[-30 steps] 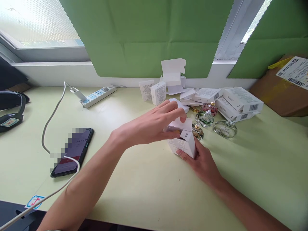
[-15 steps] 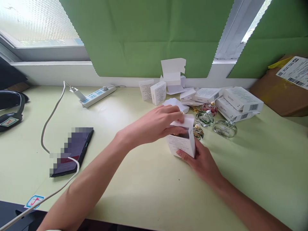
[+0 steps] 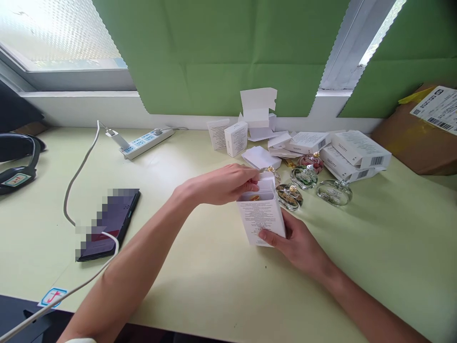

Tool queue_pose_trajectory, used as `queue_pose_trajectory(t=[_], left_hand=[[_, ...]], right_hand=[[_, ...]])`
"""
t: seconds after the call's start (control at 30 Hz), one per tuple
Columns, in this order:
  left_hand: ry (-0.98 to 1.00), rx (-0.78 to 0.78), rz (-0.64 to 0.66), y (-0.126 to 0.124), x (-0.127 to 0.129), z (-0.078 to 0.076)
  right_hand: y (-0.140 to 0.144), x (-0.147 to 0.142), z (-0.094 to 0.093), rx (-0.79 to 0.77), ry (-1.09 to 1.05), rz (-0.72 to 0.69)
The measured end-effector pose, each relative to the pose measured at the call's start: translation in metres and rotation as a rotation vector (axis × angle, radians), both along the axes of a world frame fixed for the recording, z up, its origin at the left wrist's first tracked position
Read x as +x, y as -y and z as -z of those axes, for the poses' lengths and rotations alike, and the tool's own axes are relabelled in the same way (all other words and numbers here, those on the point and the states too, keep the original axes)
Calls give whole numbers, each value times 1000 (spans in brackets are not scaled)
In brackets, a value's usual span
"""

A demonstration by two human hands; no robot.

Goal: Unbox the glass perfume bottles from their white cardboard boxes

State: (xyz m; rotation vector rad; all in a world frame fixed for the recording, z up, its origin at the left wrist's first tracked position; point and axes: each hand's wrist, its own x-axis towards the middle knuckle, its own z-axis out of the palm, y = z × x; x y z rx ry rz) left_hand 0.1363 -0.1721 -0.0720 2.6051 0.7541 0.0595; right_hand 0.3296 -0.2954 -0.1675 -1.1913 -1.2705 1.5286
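A small white carton (image 3: 262, 216) with fine print stands upright near the middle of the pale green table (image 3: 214, 276). My right hand (image 3: 298, 245) grips its lower right side. My left hand (image 3: 223, 183) rests at the carton's open top, fingertips on the top flap. A gold cap shows inside the opening. Several round glass perfume bottles (image 3: 303, 177) with gold caps lie just behind the carton.
More white cartons (image 3: 359, 152) are stacked at the back right, some open (image 3: 257, 107). A brown cardboard parcel (image 3: 416, 138) sits far right. A phone (image 3: 109, 224) on a white cable lies at left, with a power strip (image 3: 146, 142) behind it and black headphones (image 3: 16, 162) at the far left.
The carton has been drawn a little toward me and turned so its printed face shows. My left hand has slid left off the top, and the opening with a gold cap is now visible.
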Motion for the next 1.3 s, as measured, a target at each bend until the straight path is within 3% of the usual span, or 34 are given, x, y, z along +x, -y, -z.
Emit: queue_pose_trajectory(t=[0.27, 0.43, 0.6, 0.87, 1.13, 1.3], left_hand=[[47, -103, -62, -5, 2, 7], [-24, -310, -89, -11, -9, 5], [-49, -377, -65, -14, -16, 0], [-23, -233, -38, -5, -6, -2], [19, 71, 4, -1, 2, 0], [0, 79, -12, -1, 3, 0]], right_hand=[[-2, 1, 0, -84, -62, -13], [0, 1, 0, -79, -104, -12], [0, -1, -1, -51, -128, -31], [3, 0, 3, -40, -83, -39], [5, -2, 1, -12, 40, 8], [4, -3, 1, -16, 32, 14]])
